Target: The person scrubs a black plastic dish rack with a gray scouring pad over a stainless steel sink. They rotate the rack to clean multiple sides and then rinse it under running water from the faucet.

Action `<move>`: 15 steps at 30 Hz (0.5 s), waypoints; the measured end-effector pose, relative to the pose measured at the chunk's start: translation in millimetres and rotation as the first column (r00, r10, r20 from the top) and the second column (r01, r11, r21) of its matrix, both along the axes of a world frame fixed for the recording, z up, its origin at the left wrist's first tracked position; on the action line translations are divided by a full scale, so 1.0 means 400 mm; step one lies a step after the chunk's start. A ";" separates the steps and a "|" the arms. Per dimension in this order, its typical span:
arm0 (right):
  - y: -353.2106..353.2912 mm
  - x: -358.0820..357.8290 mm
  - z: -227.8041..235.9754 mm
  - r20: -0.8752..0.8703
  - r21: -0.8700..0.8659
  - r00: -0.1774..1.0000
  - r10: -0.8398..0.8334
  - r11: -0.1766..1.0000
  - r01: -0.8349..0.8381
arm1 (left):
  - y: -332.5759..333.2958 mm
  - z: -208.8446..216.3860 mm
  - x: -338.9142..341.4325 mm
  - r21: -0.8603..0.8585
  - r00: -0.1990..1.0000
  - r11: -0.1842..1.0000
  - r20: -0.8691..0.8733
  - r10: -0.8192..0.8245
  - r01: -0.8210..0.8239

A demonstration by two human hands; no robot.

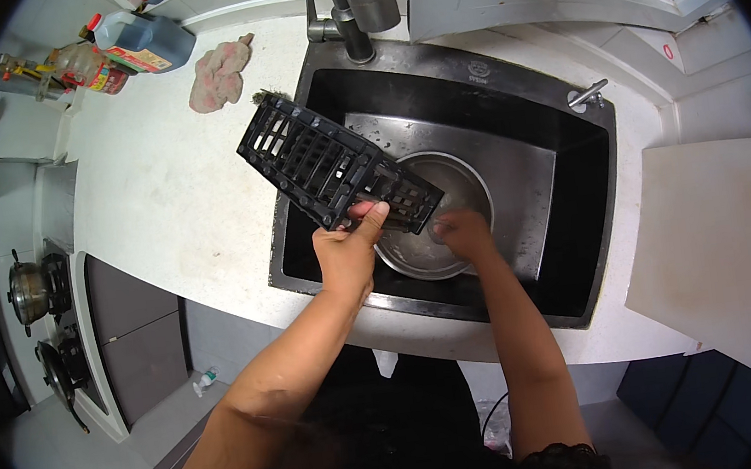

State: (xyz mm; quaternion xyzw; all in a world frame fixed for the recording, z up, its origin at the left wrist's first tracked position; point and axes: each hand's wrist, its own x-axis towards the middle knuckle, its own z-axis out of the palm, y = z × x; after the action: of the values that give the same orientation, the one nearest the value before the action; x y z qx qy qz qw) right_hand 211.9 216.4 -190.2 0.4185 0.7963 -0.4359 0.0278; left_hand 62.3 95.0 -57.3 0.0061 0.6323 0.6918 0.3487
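A white table (148, 191) surrounded a black sink (580, 220) in the kitchen, with a crumpled pinkish cloth (223, 74) lying left of the tap (352, 29). We had a black slatted rack (338, 172) tilted over the sink's left side, its lower right end above a round metal bowl (469, 179) in the basin. Our left hand (347, 249) was clamped on its near edge. Our right hand (465, 233) was curled over the bowl, beside the rack's end; we could not tell whether that grip held anything. We judged the one-handed hold the weak point: if damp fingers slipped, the unsupported far end could drop, striking the sink rim or tipping the bowl. A hasty right hand might also scrape its knuckles on the slats.
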 end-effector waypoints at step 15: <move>-0.061 -0.059 0.237 -0.321 0.332 0.947 0.022 0.939 0.091 | 0.030 0.030 0.024 0.054 0.998 0.997 0.047 0.049 -0.051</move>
State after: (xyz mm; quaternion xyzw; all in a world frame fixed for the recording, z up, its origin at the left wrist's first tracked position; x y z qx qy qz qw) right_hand 188.3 192.1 -95.4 0.3548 0.8461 -0.3534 -0.1825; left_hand 72.0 107.1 -45.1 -0.0156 0.6047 0.7176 0.3452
